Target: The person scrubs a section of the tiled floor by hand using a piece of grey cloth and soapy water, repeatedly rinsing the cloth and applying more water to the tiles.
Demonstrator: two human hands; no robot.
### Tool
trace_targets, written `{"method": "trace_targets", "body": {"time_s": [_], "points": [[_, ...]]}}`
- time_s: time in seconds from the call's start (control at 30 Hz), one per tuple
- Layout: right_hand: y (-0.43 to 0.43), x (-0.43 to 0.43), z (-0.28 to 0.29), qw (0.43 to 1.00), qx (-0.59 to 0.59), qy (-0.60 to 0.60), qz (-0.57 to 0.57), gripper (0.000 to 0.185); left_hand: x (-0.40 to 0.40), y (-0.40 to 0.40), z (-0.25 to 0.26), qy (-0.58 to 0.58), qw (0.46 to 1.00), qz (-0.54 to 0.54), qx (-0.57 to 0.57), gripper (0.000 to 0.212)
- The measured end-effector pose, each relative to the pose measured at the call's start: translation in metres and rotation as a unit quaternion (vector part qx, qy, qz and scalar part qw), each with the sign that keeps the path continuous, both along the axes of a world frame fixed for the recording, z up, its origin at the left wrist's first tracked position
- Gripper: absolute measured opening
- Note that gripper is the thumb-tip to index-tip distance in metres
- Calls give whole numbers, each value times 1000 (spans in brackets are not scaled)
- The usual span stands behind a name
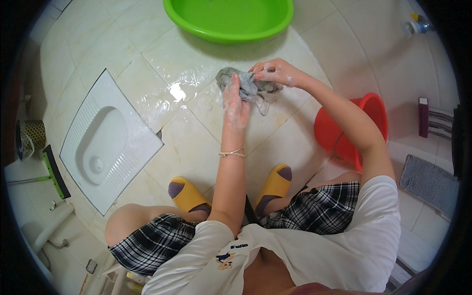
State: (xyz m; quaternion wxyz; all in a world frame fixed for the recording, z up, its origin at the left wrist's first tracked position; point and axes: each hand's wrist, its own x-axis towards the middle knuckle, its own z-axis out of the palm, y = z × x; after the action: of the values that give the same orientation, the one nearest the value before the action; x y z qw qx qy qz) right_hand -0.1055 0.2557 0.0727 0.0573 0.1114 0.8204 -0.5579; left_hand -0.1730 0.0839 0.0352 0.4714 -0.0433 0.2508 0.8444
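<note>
A wet grey cloth [249, 88] lies bunched between my hands, just above or on the pale floor tiles. My left hand [236, 105] has soap suds on it and presses against the cloth's near left side, thumb side up. At the upper right, the fingers of my right hand [274, 72] pinch the cloth's edge; suds cling to that wrist. One paler end of the cloth hangs toward me. Beyond the hands stands a large green plastic basin [228, 35], its far side cut off by the picture's edge.
A squat toilet [101, 143] is set in the floor at left, near a floor squeegee [55, 171] and a patterned waste bin [35, 134]. The red bucket [332, 125] is tilted at right, partly behind my right arm. Wet, shiny tiles [166, 92] spread left of the cloth.
</note>
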Motion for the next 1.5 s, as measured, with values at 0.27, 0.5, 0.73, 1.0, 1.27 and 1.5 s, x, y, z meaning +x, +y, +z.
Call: {"method": "trace_targets", "body": {"time_s": [0.27, 0.5, 0.73, 1.0, 1.27, 1.5], "points": [[2, 1, 23, 997, -38, -58, -32, 14, -8, -3, 8, 85, 989, 62, -102, 22], [-2, -4, 16, 991, -84, -11, -101, 13, -7, 1, -2, 205, 952, 92, -210, 20], [4, -4, 14, 982, -101, -39, -154, 14, -8, -1, -3, 179, 969, 5, -169, 15], [-20, -6, 6, 957, -176, -175, -148, 37, 1, 0, 14, -30, 997, 17, 75, 11], [-34, 6, -13, 799, -553, -131, -196, 58, 2, 4, 23, -44, 996, 79, 12, 17], [-96, -1, 3, 969, 222, 111, -2, 29, 7, -6, -65, -87, 990, 11, -114, 34]]}}
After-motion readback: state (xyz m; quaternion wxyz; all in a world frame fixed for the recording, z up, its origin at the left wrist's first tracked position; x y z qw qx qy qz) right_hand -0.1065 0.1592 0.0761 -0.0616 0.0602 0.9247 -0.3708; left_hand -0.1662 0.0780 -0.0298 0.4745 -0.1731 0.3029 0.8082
